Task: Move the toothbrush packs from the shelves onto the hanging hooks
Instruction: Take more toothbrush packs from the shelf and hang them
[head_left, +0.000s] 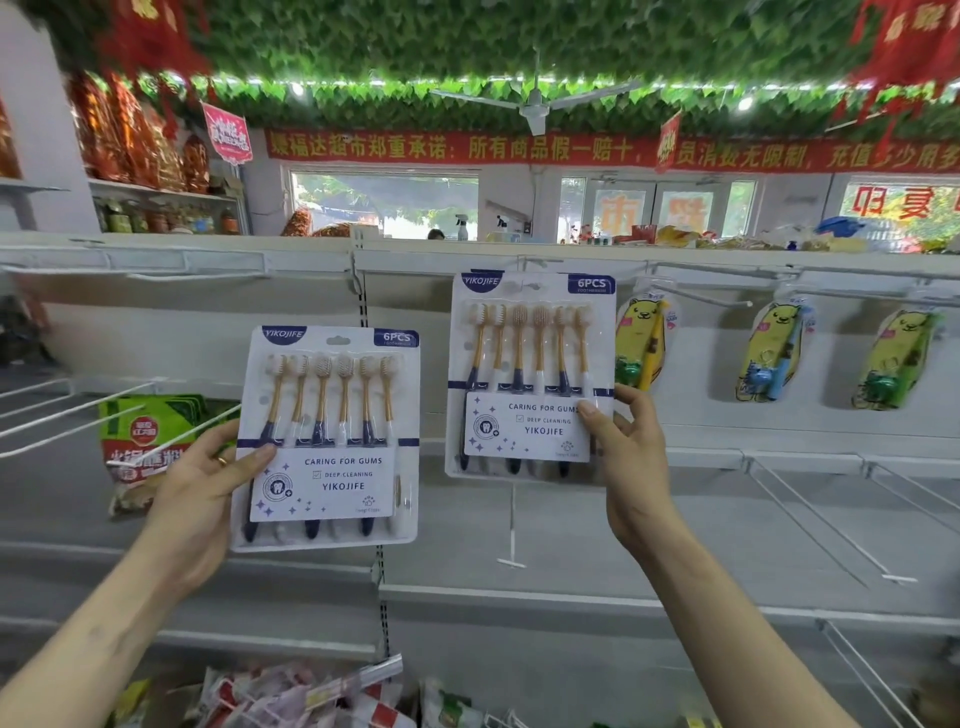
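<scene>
The right hand (631, 457) is gripping one toothbrush pack (530, 374) by its lower corner, with the thumb on the front, and is holding it up high. The top of this pack is sitting right at a hook (540, 260) above the hand. I cannot tell if the hole is on the hook yet.

The left hand (208, 483) is gripping a second toothbrush pack (327, 436) by its side, thumb on the front. It is holding the pack lower, off to the left of the right hand. I think this one is waiting for its turn.

So the job is looking only partly done. No pack of this kind is hanging by itself. Out past the right hand, yellow bear packs (641, 343) are hanging, and an empty hook (701, 299) is poking out near them. On the shelf (571, 592) below the hands, I am not seeing more packs like these.

Both packs are saying "YIKOJIFE" and "6PCS" at the top. The white card is saying "CARING FOR GUMS", "DEEP CLEANING" and "YIKOJIFE". Each pack is showing six brushes.
</scene>
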